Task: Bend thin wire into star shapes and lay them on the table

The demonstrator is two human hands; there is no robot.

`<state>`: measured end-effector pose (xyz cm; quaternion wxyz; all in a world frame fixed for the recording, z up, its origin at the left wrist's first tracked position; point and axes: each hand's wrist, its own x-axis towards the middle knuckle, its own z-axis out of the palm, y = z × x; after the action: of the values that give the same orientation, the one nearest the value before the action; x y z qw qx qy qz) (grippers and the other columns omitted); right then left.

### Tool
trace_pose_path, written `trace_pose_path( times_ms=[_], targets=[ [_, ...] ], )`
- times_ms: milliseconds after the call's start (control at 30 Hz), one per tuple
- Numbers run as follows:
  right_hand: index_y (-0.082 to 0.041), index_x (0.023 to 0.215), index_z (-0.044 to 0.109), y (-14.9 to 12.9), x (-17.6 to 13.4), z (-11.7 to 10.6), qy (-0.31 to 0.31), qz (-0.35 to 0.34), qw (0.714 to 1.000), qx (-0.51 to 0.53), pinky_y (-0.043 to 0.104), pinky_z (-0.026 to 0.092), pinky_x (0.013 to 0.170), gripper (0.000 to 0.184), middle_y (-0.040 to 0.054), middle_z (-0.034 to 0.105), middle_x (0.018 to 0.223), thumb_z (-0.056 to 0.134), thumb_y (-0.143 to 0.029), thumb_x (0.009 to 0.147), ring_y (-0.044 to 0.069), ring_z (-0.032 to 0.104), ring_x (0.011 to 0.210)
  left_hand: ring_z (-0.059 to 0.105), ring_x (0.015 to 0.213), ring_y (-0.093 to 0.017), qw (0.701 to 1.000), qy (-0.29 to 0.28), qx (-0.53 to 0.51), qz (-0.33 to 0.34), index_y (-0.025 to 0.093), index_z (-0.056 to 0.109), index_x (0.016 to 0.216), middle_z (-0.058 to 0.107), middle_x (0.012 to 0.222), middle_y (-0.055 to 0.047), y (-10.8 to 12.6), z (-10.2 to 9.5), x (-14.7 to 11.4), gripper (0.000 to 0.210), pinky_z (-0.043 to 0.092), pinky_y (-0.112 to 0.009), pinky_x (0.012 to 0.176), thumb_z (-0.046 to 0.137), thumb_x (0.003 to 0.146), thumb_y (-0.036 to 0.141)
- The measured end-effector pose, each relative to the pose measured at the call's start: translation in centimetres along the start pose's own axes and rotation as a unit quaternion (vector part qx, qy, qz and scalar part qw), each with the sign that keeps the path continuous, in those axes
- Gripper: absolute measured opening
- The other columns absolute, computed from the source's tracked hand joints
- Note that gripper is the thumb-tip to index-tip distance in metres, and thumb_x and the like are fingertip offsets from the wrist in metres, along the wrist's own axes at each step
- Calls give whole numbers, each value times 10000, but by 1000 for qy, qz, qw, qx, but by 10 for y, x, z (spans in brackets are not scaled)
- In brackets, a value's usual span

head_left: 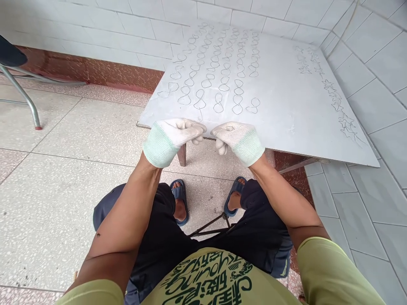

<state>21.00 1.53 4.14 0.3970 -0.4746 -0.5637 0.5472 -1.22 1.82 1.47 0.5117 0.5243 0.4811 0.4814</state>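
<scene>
My left hand (181, 132), in a white glove with a mint cuff, is closed in a pinch at the board's near edge. My right hand (233, 135), gloved the same way, pinches a short gap to its right. A thin wire appears to run at the fingertips of both hands, with a small curve of it (229, 128) against the right glove; most of it is too fine to follow. Just beyond the left fingers lies a figure-eight wire loop (199, 101) with a tail reaching toward them. Another figure-eight loop (253, 106) rests beyond the right hand.
A white board (280, 110) on a wooden stand (182, 156) bears several rows of figure-eight loops and, at right, star-shaped wire outlines (332, 93). Tiled walls (241, 19) border it. A metal chair leg (30, 101) stands left; black tripod legs (210, 226) lie between my feet.
</scene>
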Motion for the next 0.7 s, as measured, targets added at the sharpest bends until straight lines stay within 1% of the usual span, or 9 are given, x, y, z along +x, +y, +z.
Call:
trace_pose_path(
  times_ms=[100, 167, 200, 267, 300, 367, 433, 567, 700],
  targets=[
    [-171, 1072, 826, 4, 6, -1, 3, -23, 995, -93, 306, 635, 655, 220, 53, 828, 827, 743, -374, 1085, 172, 744, 661, 681, 570, -184, 1000, -5, -21, -3, 168, 859, 802, 771, 733, -85, 1, -1, 2, 208, 542, -302, 531, 952, 831, 351],
    [-156, 1314, 813, 8, 11, -7, 50, -77, 976, -200, 407, 702, 843, 355, 116, 866, 1049, 704, -428, 1113, 243, 823, 886, 665, 580, -179, 999, 1, -47, -2, 167, 848, 779, 751, 709, -79, 2, 0, 5, 217, 548, -307, 557, 945, 818, 357],
    [-163, 1424, 783, 9, 13, -10, 88, -125, 953, -262, 476, 703, 965, 417, 150, 856, 1197, 684, -436, 1125, 286, 835, 1054, 663, 594, -179, 998, 8, -61, -1, 169, 835, 756, 735, 693, -74, 3, 2, 6, 229, 559, -312, 583, 945, 805, 363],
    [-192, 1517, 749, 8, 13, -15, 139, -231, 888, -373, 620, 645, 1130, 444, 198, 783, 1434, 629, -419, 1154, 390, 756, 1365, 671, 638, -181, 995, 28, -91, 4, 178, 801, 709, 699, 660, -55, 2, 5, 10, 253, 587, -322, 660, 958, 760, 370],
    [-207, 1478, 772, 6, 10, -16, 140, -278, 857, -410, 669, 617, 1160, 405, 201, 760, 1481, 632, -407, 1155, 441, 699, 1457, 675, 660, -181, 993, 36, -110, 5, 182, 796, 701, 683, 649, -42, 2, 7, 12, 256, 599, -324, 705, 969, 729, 369],
    [-220, 1286, 834, 0, 4, -13, 109, -352, 812, -453, 698, 598, 1175, 271, 183, 768, 1479, 680, -386, 1136, 497, 640, 1514, 677, 694, -172, 986, 44, -160, 5, 181, 822, 724, 667, 655, -19, 0, 10, 13, 245, 613, -321, 776, 987, 676, 355],
    [-226, 1135, 843, -3, -1, -5, 73, -386, 781, -485, 673, 574, 1220, 193, 167, 771, 1497, 693, -348, 1130, 475, 619, 1536, 679, 727, -161, 976, 39, -213, 5, 176, 857, 764, 697, 711, -16, -4, 14, 13, 234, 616, -311, 808, 993, 648, 328],
    [-243, 999, 827, 4, 6, 7, 64, -404, 744, -529, 639, 505, 1299, 188, 123, 746, 1587, 694, -281, 1125, 412, 589, 1566, 708, 809, -184, 969, 20, -246, 11, 188, 855, 767, 758, 820, -48, -12, 20, 12, 190, 630, -329, 836, 975, 723, 329],
    [-249, 978, 839, 19, 18, 6, 70, -428, 729, -530, 626, 480, 1325, 229, 95, 732, 1626, 663, -231, 1122, 375, 589, 1574, 709, 808, -202, 972, 0, -234, -5, 201, 827, 756, 756, 824, -60, -16, 23, 12, 201, 637, -369, 856, 948, 793, 357]
  ],
)
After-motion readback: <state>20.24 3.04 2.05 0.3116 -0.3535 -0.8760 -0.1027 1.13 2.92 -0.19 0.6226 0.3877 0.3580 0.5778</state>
